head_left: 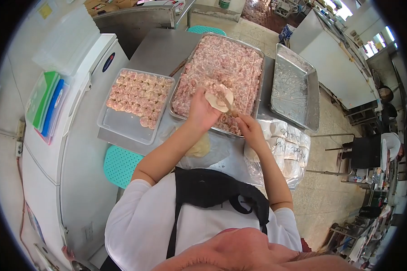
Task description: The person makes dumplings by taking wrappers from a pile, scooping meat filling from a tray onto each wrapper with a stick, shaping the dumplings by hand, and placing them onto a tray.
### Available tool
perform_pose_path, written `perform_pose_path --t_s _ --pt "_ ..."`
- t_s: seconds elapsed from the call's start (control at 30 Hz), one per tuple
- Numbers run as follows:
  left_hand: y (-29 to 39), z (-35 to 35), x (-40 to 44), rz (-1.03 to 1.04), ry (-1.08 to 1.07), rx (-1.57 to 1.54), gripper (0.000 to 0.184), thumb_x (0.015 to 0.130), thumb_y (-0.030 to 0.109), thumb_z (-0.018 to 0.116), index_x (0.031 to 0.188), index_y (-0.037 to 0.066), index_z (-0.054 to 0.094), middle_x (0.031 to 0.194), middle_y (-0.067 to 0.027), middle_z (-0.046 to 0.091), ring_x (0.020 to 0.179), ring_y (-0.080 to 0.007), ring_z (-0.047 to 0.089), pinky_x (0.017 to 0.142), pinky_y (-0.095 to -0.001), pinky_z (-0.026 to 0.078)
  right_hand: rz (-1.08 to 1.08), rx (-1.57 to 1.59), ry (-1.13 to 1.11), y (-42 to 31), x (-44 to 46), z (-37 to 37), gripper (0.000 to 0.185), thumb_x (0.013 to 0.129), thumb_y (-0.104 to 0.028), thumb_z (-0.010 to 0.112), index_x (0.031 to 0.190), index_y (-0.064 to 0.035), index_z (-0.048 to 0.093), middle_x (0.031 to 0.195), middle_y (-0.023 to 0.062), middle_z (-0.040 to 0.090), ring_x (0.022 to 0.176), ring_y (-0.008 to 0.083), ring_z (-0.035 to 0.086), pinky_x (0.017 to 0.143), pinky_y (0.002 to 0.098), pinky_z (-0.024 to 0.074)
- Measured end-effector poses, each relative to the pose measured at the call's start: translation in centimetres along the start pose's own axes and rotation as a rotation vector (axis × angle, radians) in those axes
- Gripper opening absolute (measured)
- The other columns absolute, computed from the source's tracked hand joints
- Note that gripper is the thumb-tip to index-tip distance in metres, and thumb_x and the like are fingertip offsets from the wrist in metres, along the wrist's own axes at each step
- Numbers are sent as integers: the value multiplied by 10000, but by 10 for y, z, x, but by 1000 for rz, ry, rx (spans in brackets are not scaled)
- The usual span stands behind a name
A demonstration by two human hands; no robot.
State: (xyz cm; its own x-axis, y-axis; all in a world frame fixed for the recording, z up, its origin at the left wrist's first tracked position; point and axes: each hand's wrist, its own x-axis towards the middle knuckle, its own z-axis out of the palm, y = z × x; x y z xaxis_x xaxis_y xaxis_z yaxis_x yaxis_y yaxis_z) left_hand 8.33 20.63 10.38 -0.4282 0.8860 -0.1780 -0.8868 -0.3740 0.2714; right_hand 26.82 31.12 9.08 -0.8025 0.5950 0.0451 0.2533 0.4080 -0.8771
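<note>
Left hand holds round wrapper, unclosed, above meat mixture; right hand grips spatula. Done: rows of pieces in plastic container. Remaining: wrapper in hand, ample mixture.

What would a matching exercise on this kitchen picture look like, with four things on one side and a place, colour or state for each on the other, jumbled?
Things:
1. Round wrapper
2. Slim tool
3. Clear plastic tray
4. Apron

Places, colours, states:
A. Black
B. Gripped by the right hand
C. Bearing rows of meaty pieces
D. Held in the left hand

Right pairs: 1-D, 2-B, 3-C, 4-A
</note>
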Motion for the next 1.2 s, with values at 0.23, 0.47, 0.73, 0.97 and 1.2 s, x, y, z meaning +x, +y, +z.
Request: perform_pose_path --t_s 0.23,0.47,0.73,0.97,1.2 --pt "22 -17 0 198 37 7 768 962 619 269 1450 28 307 1382 -183 448 1309 -362 416 1096 -536 312 -157 -750 -33 -70 -17 -22 230 938 -222 563 1116 -106 654 832 144 626 762 332 632 637 427 494" --pt "32 17 -20 7 152 -67 653 953 608 331 1199 27 500 1297 -165 514 1188 -397 527 1007 -568 395 -173 -1041 8 -104 -21 -27 174 918 -196 568 1048 -111 647 790 113 579 731 313 629 599 415 499" --pt "47 2 -11 -29 -94 -311 455 926 369 547 1203 15 475 1007 -153 619 981 -407 621 918 -584 471 -318 -712 -43 -91 -12 -27 280 948 -237 543 1115 -22 610 773 150 587 677 301 636 594 415 488" --pt "58 23 -41 133 -286 1112 581 806 101 719 1322 85 453 1175 -142 605 916 -220 640 903 -393 507 83 -137 -260 -96 -16 -48 368 1009 -317 470 1067 7 636 610 86 523 568 149 508 569 323 432" --pt "68 30 -33 175 -660 1580 298 728 125 758 1007 70 667 938 -55 676 852 -152 626 796 -307 495 -108 -157 -337 -85 -14 -42 274 959 -239 576 1119 -29 653 781 132 644 630 177 575 635 307 474"
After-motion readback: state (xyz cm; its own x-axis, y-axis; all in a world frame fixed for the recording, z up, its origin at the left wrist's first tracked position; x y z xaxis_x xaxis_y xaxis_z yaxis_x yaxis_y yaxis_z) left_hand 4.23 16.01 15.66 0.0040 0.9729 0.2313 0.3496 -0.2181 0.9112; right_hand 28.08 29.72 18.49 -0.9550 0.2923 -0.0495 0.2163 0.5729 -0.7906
